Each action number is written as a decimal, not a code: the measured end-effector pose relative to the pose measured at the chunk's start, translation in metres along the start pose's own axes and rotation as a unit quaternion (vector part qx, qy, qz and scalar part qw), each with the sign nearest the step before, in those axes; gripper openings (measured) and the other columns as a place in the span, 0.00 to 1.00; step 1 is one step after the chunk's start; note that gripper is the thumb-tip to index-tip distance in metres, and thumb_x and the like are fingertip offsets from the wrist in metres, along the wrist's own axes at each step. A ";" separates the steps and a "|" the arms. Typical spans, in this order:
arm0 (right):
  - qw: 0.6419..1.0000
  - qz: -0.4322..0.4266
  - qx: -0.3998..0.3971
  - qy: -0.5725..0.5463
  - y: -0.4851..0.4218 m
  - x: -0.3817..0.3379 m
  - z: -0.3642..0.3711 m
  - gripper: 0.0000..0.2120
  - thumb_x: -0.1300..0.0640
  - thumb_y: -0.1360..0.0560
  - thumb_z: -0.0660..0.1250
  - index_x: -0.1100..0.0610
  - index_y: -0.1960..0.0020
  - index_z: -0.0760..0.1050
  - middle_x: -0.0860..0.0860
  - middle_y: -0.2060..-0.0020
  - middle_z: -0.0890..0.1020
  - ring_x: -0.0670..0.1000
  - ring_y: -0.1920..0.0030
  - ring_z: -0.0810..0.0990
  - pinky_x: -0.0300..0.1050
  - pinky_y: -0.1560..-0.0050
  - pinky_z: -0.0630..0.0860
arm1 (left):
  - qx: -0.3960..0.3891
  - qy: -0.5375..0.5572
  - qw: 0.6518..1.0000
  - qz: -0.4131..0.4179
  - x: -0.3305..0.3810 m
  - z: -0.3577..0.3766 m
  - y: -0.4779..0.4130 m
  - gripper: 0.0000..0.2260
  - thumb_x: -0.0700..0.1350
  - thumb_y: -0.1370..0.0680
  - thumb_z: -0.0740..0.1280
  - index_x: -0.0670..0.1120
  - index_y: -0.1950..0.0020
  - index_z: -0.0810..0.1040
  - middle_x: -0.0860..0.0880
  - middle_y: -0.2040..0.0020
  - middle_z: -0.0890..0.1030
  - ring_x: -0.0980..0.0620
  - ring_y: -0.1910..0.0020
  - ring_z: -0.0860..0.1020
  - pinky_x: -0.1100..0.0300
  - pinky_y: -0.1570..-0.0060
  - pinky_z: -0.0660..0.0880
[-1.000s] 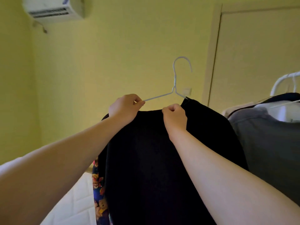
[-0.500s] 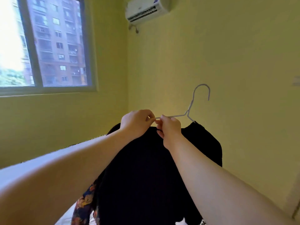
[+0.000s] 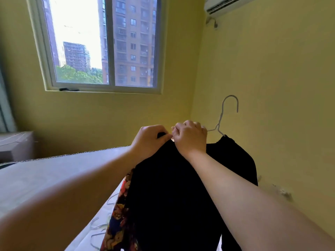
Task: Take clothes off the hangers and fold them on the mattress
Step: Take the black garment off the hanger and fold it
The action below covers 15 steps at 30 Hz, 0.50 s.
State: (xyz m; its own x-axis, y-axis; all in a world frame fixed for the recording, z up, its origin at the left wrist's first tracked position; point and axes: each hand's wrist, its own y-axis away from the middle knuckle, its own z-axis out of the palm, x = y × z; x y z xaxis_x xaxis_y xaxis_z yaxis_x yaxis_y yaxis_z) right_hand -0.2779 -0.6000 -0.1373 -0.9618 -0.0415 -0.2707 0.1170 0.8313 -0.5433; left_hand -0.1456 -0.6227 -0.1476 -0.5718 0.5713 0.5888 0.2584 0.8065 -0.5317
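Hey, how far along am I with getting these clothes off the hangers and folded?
Done, apparently: bare hangers lie on the mattress; no folded clothes show. In hand: left grip pinches the black garment, right grip holds its hanger. Left: slip it off, fold it, then likely the patterned garment.

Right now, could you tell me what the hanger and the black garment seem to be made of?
The hanger looks like thin wire, probably metal with pale coating, given its slim bent rod. The black garment is soft matte fabric, draping limply; weave indiscernible.
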 end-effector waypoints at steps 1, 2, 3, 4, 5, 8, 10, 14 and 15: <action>1.000 -0.015 -0.026 0.003 -0.002 -0.003 0.003 0.14 0.48 0.19 0.53 0.54 0.51 0.74 0.55 0.48 0.79 0.57 0.41 0.73 0.48 0.40 0.61 | 0.001 0.005 1.000 -0.001 -0.001 -0.001 0.001 0.06 0.46 0.25 0.69 0.44 0.58 0.81 0.52 0.65 0.78 0.56 0.65 0.73 0.71 0.65 0.67; 0.999 -0.018 -0.040 0.006 -0.004 -0.005 0.005 0.16 0.47 0.19 0.51 0.54 0.55 0.73 0.56 0.51 0.81 0.58 0.44 0.76 0.48 0.43 0.62 | 0.000 0.008 1.000 0.001 -0.001 -0.003 0.002 0.05 0.46 0.25 0.69 0.45 0.59 0.81 0.54 0.66 0.78 0.58 0.66 0.73 0.72 0.65 0.67; 0.999 -0.012 -0.041 0.008 -0.006 -0.005 0.006 0.17 0.47 0.19 0.51 0.54 0.56 0.73 0.56 0.53 0.82 0.58 0.46 0.77 0.48 0.44 0.62 | 0.000 0.010 1.000 0.004 -0.002 -0.006 0.002 0.05 0.46 0.25 0.69 0.46 0.59 0.81 0.55 0.66 0.77 0.60 0.66 0.72 0.72 0.64 0.67; 0.999 0.004 -0.038 0.001 -0.009 -0.005 0.005 0.18 0.47 0.19 0.51 0.55 0.55 0.75 0.56 0.53 0.82 0.58 0.46 0.77 0.48 0.45 0.62 | 0.001 0.008 1.000 0.007 -0.004 -0.009 0.002 0.04 0.46 0.26 0.70 0.46 0.59 0.80 0.56 0.66 0.77 0.62 0.66 0.72 0.72 0.64 0.67; 0.999 0.030 -0.042 -0.017 -0.011 -0.003 0.002 0.19 0.47 0.19 0.51 0.56 0.53 0.77 0.56 0.52 0.82 0.58 0.46 0.77 0.48 0.44 0.62 | 0.004 0.004 1.000 0.006 -0.006 -0.014 0.000 0.04 0.46 0.26 0.70 0.47 0.59 0.80 0.57 0.66 0.77 0.63 0.66 0.72 0.73 0.64 0.67; 0.990 0.102 -0.065 -0.078 -0.017 0.007 -0.003 0.18 0.49 0.19 0.54 0.58 0.50 0.79 0.57 0.50 0.81 0.58 0.43 0.75 0.48 0.41 0.63 | 0.017 -0.013 1.000 -0.019 -0.017 -0.030 -0.002 0.04 0.46 0.25 0.69 0.47 0.58 0.80 0.57 0.65 0.77 0.60 0.64 0.74 0.74 0.65 0.67; 0.983 0.132 -0.068 -0.105 -0.020 0.012 -0.002 0.16 0.51 0.20 0.54 0.57 0.55 0.78 0.58 0.54 0.79 0.58 0.44 0.75 0.48 0.42 0.64 | 0.009 -0.025 0.999 -0.025 -0.023 -0.037 -0.003 0.03 0.45 0.26 0.70 0.46 0.57 0.81 0.56 0.64 0.78 0.56 0.62 0.75 0.71 0.63 0.69; 0.963 0.212 -0.051 -0.157 -0.024 0.018 0.007 0.17 0.53 0.22 0.57 0.57 0.68 0.68 0.55 0.60 0.74 0.58 0.51 0.73 0.49 0.43 0.65 | 0.017 -0.041 0.997 -0.055 -0.024 -0.040 -0.006 0.05 0.46 0.30 0.74 0.46 0.59 0.81 0.56 0.67 0.75 0.58 0.66 0.72 0.72 0.67 0.66; 0.957 0.229 -0.044 -0.170 -0.025 0.021 0.009 0.16 0.53 0.22 0.57 0.57 0.67 0.68 0.55 0.60 0.74 0.58 0.53 0.72 0.49 0.44 0.65 | 0.014 -0.015 0.997 -0.074 -0.024 -0.039 -0.008 0.05 0.46 0.30 0.75 0.47 0.60 0.80 0.55 0.67 0.75 0.59 0.66 0.71 0.72 0.68 0.66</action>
State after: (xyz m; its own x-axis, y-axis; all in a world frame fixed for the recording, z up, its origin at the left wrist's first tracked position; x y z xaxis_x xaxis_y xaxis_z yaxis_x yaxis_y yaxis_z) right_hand -0.2985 -0.6261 -0.1363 -0.6760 0.1733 -0.7162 0.4717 0.8485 -0.2398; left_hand -0.1035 -0.6364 -0.1334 -0.6259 0.4403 0.6437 0.1466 0.8771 -0.4573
